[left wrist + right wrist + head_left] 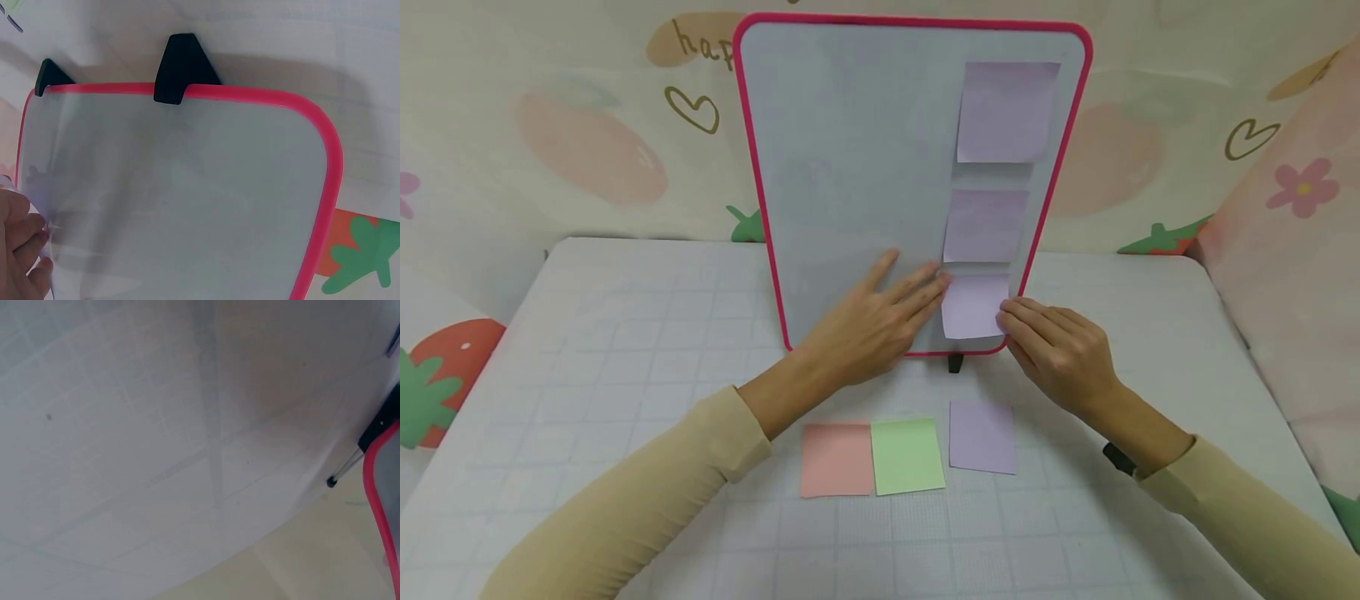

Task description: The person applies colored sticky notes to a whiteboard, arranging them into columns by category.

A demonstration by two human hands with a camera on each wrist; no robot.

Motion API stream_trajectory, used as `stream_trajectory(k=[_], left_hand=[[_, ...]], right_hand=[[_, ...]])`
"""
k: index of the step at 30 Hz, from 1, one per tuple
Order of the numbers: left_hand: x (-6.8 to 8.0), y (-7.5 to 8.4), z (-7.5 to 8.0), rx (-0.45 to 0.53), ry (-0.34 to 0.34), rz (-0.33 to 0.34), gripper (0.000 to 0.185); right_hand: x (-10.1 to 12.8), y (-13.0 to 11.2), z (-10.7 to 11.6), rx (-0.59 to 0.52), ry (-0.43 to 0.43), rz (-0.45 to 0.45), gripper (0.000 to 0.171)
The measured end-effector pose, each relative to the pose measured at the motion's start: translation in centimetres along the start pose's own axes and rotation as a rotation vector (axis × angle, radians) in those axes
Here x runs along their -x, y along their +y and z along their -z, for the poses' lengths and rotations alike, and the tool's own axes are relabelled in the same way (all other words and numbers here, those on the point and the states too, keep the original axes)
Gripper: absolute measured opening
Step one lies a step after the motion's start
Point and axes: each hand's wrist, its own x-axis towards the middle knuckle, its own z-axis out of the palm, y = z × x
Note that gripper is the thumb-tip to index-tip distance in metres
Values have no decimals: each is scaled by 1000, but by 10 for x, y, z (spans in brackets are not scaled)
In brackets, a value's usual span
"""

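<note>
Board: a whiteboard [850,167] with a pink frame stands upright on the table [625,333], propped on black feet [180,75] at its lower edge.
Notes on the board: three purple sticky notes run down its right side — a top note [1006,111], a middle note [983,225] and a bottom note [973,307].
Left hand: the left hand [876,321] lies flat against the board with fingers straight and spread, its fingertips [942,283] at the left edge of the bottom note (holding nothing, only pressing).
Right hand: the right hand [1056,350] reaches in from the right, fingers bent at the knuckles, the tips touching the bottom note's right edge near the frame; whether it pinches the paper I cannot tell.
On the table: three loose notes lie in a row in front of the board — a pink note [837,459] touching a green note [907,455], and a purple note [982,437] just beside them, slightly apart.
Sleeves: both arms wear cream sleeves [625,508].
Backdrop: a wall cloth [587,150] printed with strawberries and hearts hangs behind.
</note>
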Motion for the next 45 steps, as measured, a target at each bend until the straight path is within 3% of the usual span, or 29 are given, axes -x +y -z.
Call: stream_trajectory(k=[10, 16, 22, 32, 37, 45], left_hand=[[0, 1, 0, 1, -8, 4, 54], [0, 2, 0, 1, -31, 12, 56], [0, 3, -1, -7, -32, 19, 56], [1, 4, -3, -7, -17, 21, 56], [2, 3, -4, -16, 0, 20, 56], [2, 2, -6, -13, 16, 15, 56]], right_hand=[[1, 1, -3, -6, 16, 20, 28], [-1, 1, -2, 0, 6, 24, 31], [-6, 3, -5, 29, 13, 89, 35], [-17, 4, -16, 52, -107, 289, 39], [-22, 5, -19, 103, -123, 332, 39], [-26, 5, -17, 223, -267, 380, 45]])
